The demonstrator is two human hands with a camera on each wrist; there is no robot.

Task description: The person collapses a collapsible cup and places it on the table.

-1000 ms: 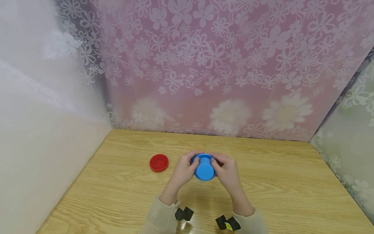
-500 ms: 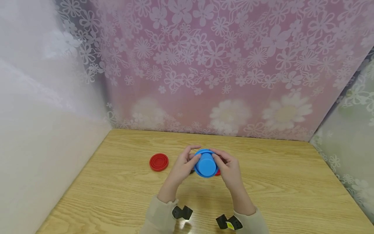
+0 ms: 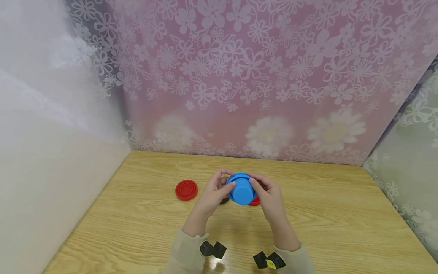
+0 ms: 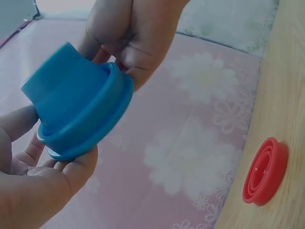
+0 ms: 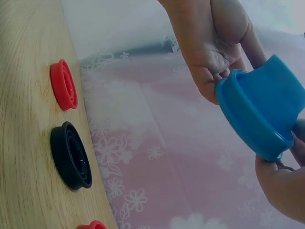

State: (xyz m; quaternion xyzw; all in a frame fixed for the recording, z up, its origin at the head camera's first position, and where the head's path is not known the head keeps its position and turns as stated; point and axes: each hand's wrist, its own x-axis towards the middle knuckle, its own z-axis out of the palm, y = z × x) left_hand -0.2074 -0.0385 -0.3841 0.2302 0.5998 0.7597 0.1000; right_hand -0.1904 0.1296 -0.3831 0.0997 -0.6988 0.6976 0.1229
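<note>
A blue collapsible cup [image 3: 243, 191] is held up over the table, its base turned toward the head camera. A broad ring surrounds the cup wall at the rim end. My left hand [image 3: 213, 194] grips its left side, with the thumb on the ring and the fingers behind. On the opposite side, my right hand [image 3: 268, 196] pinches the ring between thumb and fingers. The right wrist view shows the cup [image 5: 259, 107] side-on, with a smooth wall rising from the ring. Its inside is hidden.
A flattened red collapsible cup [image 3: 186, 190] lies on the wooden table [image 3: 137, 228] to the left. Behind the hands lie a black one [image 5: 71, 156] and another red one [image 3: 254, 200], both partly covered in the head view. A flowered curtain [image 3: 239, 76] hangs at the back.
The blue cup has risen slightly and tilted, with both hands still on it. My left fingers have shifted behind it. The black cup and the right-hand red one show more.
</note>
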